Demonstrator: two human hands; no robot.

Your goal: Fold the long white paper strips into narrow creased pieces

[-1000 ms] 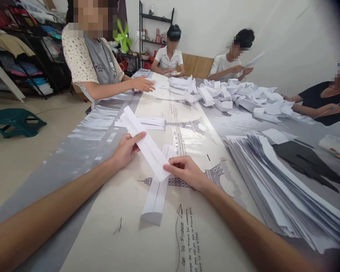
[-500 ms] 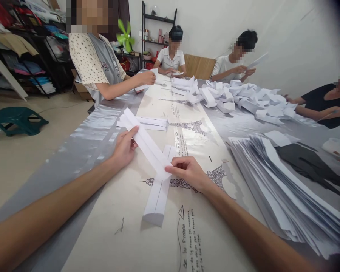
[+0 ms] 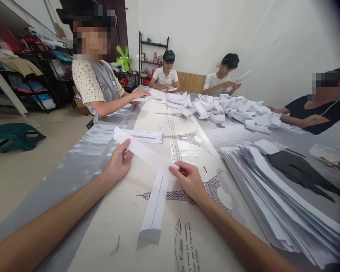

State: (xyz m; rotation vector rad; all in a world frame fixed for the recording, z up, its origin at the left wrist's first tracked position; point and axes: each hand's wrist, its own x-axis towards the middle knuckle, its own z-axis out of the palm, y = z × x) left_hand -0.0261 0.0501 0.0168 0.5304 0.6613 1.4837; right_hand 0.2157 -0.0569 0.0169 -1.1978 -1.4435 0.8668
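Note:
A folded strip of white paper (image 3: 146, 153) is stretched slantwise between my two hands above the table. My left hand (image 3: 120, 160) pinches its far left end between thumb and fingers. At the near right end, my right hand (image 3: 188, 177) grips it the same way. Under the strip lies another folded paper piece (image 3: 153, 211) with a dark line along its middle, partly covered by the held one. Beyond my left hand rests one more folded paper piece (image 3: 147, 136), lying crosswise.
The table wears a cover printed with Eiffel Towers (image 3: 181, 196). To the right stands a stack of paper sheets (image 3: 260, 189) beside a dark flat item (image 3: 297, 170). A heap of folded papers (image 3: 215, 107) lies farther back. Several people sit or stand around the table; a green stool (image 3: 15, 136) is on the floor.
The held strip has turned flatter, and its marked face no longer shows. The view has tilted up a little, so the scene sits lower. Both hands keep their hold.

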